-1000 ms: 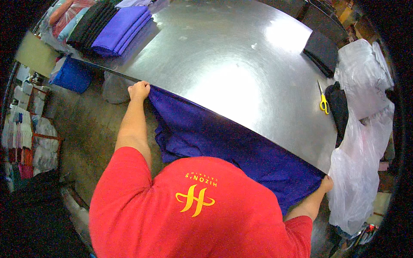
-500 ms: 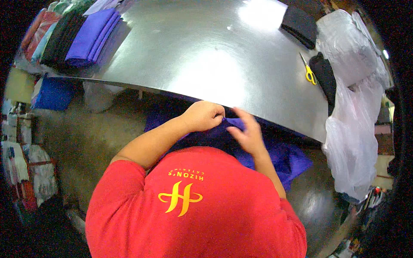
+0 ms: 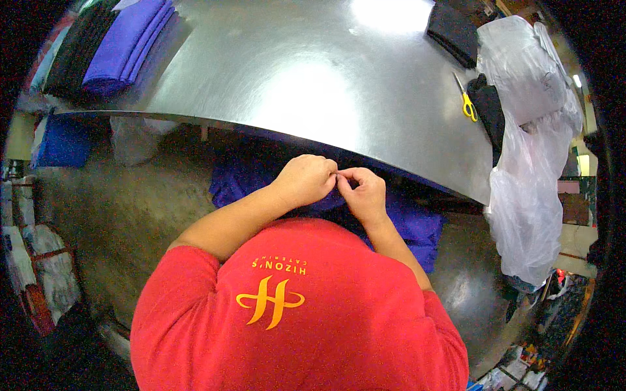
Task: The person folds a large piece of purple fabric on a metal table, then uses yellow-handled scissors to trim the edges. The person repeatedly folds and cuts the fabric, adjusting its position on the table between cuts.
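A purple cloth (image 3: 417, 229) hangs in loose folds over my lap, below the table's near edge. My left hand (image 3: 305, 180) is closed, its thumb and fingers pinching a bit of that cloth. Right against it, my right hand (image 3: 364, 195) is also closed in a pinch, and the fingertips of both hands meet. Only a tiny part of the cloth shows between the fingers; most of what they grip is hidden. Both hands are just in front of the table's edge.
A shiny metal table (image 3: 241, 78) stretches ahead. Folded purple cloths (image 3: 124, 49) and black cloths (image 3: 77, 49) are stacked at its far left. Yellow-handled scissors (image 3: 469, 107), dark folded cloth (image 3: 452, 36) and clear plastic bags (image 3: 525, 215) are at the right. A blue container (image 3: 64, 142) stands below left.
My right hand has closed from a spread pose and come in against the left fingertips. The purple corner that stood up between the hands is now mostly covered. The view has shifted slightly.
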### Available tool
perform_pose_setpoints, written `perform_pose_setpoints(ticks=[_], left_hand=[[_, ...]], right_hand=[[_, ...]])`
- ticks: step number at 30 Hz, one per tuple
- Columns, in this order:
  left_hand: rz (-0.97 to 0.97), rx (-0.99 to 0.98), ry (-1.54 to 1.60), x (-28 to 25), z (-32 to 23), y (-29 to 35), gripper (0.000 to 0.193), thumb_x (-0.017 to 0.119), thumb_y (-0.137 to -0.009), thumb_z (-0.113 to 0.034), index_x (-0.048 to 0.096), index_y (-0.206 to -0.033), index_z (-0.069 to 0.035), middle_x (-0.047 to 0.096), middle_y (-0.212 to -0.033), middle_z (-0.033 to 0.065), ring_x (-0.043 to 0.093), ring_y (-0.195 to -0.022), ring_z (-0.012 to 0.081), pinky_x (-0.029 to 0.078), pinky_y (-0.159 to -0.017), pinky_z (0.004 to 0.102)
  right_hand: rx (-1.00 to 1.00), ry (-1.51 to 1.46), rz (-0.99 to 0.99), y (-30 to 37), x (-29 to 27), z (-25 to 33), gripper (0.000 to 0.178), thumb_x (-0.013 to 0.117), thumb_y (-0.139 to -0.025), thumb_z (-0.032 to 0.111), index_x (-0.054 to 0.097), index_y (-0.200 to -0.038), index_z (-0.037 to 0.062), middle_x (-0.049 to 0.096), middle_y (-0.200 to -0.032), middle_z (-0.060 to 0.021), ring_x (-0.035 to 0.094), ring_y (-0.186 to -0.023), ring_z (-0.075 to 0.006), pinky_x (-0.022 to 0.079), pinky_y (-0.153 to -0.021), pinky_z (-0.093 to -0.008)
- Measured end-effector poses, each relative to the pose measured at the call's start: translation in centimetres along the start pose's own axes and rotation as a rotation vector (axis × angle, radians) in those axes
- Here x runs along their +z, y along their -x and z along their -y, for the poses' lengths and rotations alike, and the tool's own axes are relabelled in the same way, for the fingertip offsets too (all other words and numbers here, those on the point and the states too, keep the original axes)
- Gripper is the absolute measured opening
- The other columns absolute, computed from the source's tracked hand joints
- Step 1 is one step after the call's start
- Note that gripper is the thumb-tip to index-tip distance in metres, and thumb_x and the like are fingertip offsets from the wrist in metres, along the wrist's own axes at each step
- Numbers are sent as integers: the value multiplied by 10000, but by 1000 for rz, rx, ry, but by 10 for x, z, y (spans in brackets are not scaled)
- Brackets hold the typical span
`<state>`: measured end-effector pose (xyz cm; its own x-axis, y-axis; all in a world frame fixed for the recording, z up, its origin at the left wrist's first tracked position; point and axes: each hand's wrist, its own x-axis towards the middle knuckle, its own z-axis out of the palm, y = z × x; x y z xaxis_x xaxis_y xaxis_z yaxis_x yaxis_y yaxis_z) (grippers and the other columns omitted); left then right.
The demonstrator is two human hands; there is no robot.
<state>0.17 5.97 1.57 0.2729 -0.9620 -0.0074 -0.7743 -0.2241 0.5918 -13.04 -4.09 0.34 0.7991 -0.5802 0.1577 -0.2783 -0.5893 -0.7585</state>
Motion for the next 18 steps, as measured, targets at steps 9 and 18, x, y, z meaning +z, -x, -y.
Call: perform_pose_setpoints(ticks=[9, 18], left_hand=[[-387, -98, 197, 66, 91, -5, 204, 579, -688, -44, 611, -888, -67, 629, -892, 140, 596, -874, 327, 478, -786, 400], [-39, -436, 404, 108, 232, 89, 307, 579, -679, 73, 650, -953, -46, 663, -937, 110, 625, -905, 219, 472, -821, 312]], right_hand=[[-156, 138, -204, -16, -59, 25, 61, 653, -675, 45, 613, -720, 54, 623, -718, -84, 613, -653, -204, 497, -613, -303], [-34, 671, -1430, 119, -449, -18, 142, 565, -837, 127, 615, -948, 53, 610, -950, -71, 574, -831, -185, 462, -752, -297]])
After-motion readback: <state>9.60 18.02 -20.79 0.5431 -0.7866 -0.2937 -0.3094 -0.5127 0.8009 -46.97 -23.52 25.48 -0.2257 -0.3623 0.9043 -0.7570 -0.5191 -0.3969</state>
